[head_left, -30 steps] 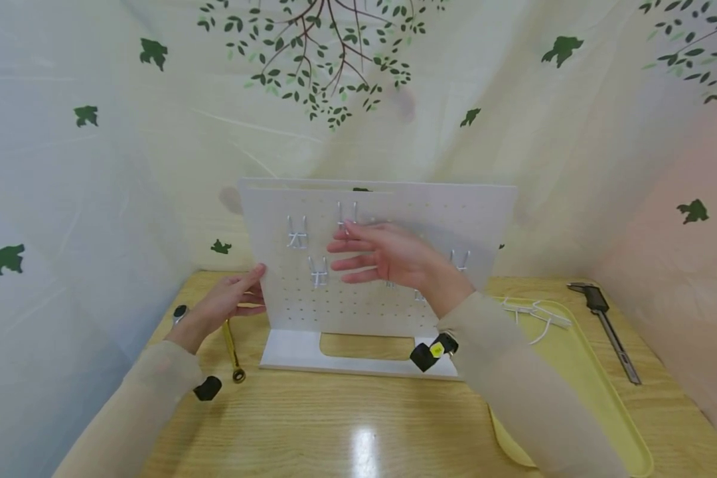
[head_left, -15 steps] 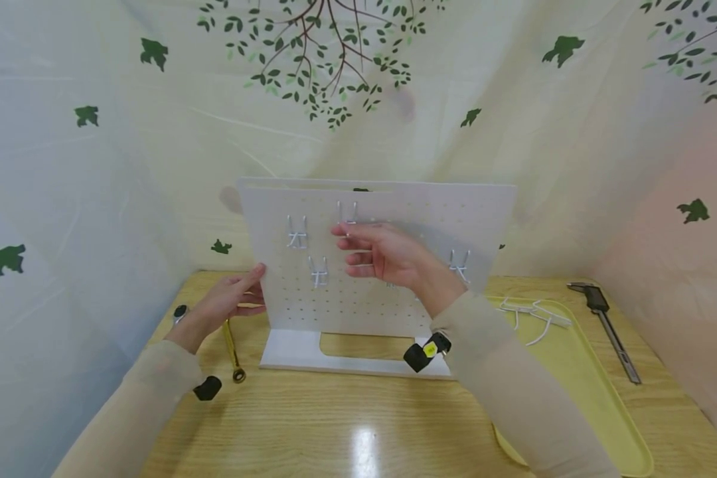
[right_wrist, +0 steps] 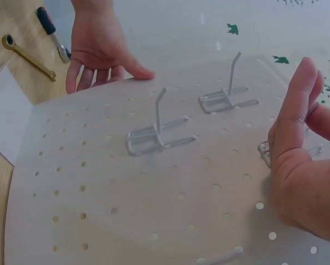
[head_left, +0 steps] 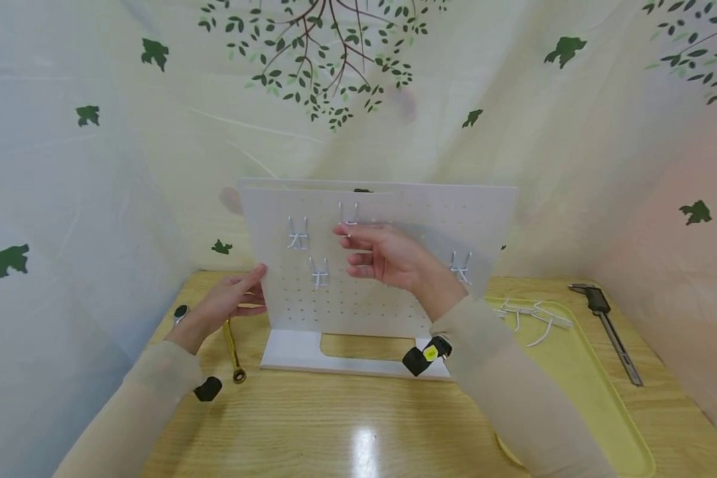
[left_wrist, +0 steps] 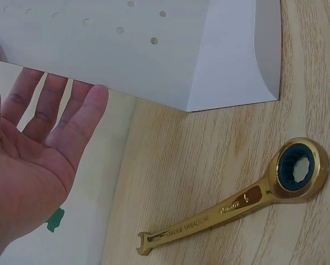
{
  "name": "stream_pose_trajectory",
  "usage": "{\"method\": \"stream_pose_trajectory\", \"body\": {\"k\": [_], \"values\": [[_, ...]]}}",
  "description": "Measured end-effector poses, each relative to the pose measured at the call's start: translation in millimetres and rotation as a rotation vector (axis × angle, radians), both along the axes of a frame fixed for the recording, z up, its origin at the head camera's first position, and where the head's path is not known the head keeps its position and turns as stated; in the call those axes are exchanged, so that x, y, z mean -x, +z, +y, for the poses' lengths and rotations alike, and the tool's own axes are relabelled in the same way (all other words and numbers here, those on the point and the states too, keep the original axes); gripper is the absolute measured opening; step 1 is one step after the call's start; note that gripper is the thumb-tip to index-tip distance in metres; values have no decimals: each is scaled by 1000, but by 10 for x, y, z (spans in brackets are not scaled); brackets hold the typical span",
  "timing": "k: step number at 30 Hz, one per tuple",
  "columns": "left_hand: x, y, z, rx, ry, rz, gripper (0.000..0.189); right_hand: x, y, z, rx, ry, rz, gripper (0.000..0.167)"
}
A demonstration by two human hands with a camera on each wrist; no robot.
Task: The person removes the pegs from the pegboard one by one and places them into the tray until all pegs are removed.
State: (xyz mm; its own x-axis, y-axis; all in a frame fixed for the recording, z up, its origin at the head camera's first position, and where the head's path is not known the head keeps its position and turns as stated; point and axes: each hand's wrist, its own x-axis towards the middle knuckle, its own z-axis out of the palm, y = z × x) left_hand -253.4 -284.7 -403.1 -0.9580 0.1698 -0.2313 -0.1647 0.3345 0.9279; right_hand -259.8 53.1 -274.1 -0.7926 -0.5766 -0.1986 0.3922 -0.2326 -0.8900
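Note:
A white pegboard [head_left: 293, 302] stands upright on its white base, with several white wire hooks on its face. My left hand [head_left: 236, 295] grips the board's left edge, thumb in front and the other fingers behind, as the left wrist view also shows. At the top middle, my right hand [head_left: 391, 259] pinches the projecting prong of a double-wire hook [head_left: 356, 212] between thumb and forefinger; the hand hides much of this hook. In the right wrist view, two further hooks [right_wrist: 158, 132] sit beside that hand, prongs pointing outward. Another hook [head_left: 459, 269] is by my right wrist.
A gold ratchet wrench [left_wrist: 209, 217] lies left of the board's base, near a tool with a red and black handle [right_wrist: 45, 19]. At right stands a yellow tray [head_left: 591, 405] with loose white hooks [head_left: 550, 322]; a caliper [head_left: 599, 305] lies beyond it.
My right hand has drawn slightly to the right, its fingers going from spread to curled, with thumb and forefinger closing on the hook. The left hand stays on the board's edge.

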Motion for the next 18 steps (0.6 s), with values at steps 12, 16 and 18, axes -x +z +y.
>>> {"method": "stream_pose_trajectory", "body": {"k": [12, 16, 18], "values": [[-6, 16, 3, 8, -14, 6, 79, -94, 49, 16, -67, 23, 99, 42], [-1, 12, -5, 2, -10, 0, 79, -117, 34, 85, -122, 34, 162, 42], [-2, 12, -6, -1, -8, -3, 79, -135, 24, 133, -151, 30, 189, 42]]}}
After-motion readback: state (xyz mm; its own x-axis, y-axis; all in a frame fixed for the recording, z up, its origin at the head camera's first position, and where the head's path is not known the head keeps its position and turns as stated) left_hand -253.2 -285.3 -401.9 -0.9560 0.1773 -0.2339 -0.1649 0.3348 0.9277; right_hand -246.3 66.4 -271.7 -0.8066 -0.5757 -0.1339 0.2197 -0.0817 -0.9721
